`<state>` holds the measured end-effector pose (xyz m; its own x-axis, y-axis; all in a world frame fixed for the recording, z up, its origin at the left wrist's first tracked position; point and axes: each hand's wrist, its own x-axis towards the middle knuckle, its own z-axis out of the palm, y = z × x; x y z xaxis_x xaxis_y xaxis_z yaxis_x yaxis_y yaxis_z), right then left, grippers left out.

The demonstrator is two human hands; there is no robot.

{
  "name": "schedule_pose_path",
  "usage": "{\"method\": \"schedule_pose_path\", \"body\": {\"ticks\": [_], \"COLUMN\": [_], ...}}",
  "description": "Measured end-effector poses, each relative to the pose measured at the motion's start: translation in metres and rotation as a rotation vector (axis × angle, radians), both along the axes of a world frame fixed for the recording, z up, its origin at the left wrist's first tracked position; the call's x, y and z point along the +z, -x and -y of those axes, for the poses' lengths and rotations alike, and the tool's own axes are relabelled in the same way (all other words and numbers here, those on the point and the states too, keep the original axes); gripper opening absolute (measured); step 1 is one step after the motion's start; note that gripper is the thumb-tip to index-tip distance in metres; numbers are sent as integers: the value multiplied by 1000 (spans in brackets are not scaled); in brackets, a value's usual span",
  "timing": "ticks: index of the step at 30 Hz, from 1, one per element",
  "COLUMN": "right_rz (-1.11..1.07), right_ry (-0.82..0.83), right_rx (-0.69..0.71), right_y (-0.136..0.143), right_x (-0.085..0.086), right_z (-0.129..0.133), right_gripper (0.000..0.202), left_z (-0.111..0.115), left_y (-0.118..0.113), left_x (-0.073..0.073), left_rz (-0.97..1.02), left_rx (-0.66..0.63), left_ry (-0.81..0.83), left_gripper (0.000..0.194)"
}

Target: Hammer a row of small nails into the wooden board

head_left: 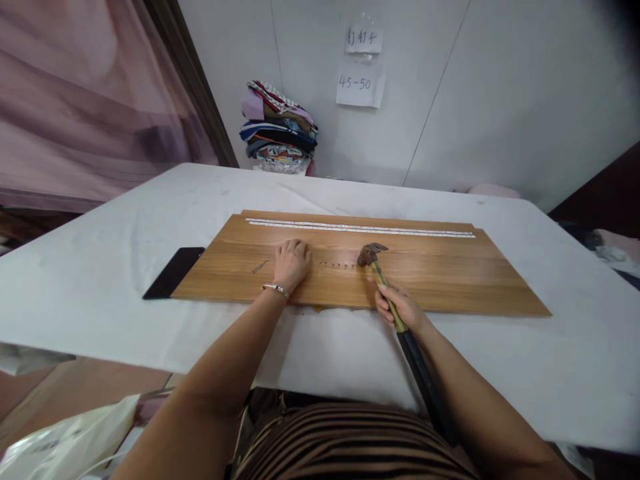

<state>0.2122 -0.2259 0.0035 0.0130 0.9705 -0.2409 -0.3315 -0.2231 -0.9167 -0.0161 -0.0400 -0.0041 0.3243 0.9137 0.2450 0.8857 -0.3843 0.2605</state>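
Note:
In my right hand (399, 303) is a claw hammer (379, 272), gripped partway up its yellowish handle, with the dark lower grip running back beneath my forearm. Its rusty head is over the wooden board (450, 277), at the right end of a short row of nails (339, 265) in the wood. Whether the head touches a nail is unclear. My left hand (293, 262) rests palm down on the board, left of that row, fingers slightly bent and holding nothing visible. A few loose nails (260, 267) lie left of it.
Two white measuring strips (360, 229) run along the board's far side. A black flat object (175, 272) sticks out at its left end. The white-covered table (565, 267) reaches the wall, where folded clothes (281, 130) are stacked and paper signs (361, 85) hang.

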Motion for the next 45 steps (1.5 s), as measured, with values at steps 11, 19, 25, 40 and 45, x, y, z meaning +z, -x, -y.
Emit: {"method": "schedule_pose_path", "body": {"ticks": [11,19,25,40,45], "right_rz": [-2,-6,-5,-35,-47], "right_ry": [13,-6,-27,-65,-117], "right_rx": [-4,4,6,-43,-105], "right_y": [1,-1,-2,-5,-4], "right_x": [2,-2,-4,0,8], "right_z": [-1,-1,-1,1,-5], "right_gripper": [58,57,53,52,48], "left_z": [2,0,0,-6,17], "left_y": [-1,0,0,6,-12], "left_x": [2,-1,-1,3,15], "left_rz": [4,4,-3,320,711], "left_rx": [-3,-5,-9,23,-80], "left_ry": [3,-12,-7,47,188], "left_gripper": [30,28,28,32,33]}}
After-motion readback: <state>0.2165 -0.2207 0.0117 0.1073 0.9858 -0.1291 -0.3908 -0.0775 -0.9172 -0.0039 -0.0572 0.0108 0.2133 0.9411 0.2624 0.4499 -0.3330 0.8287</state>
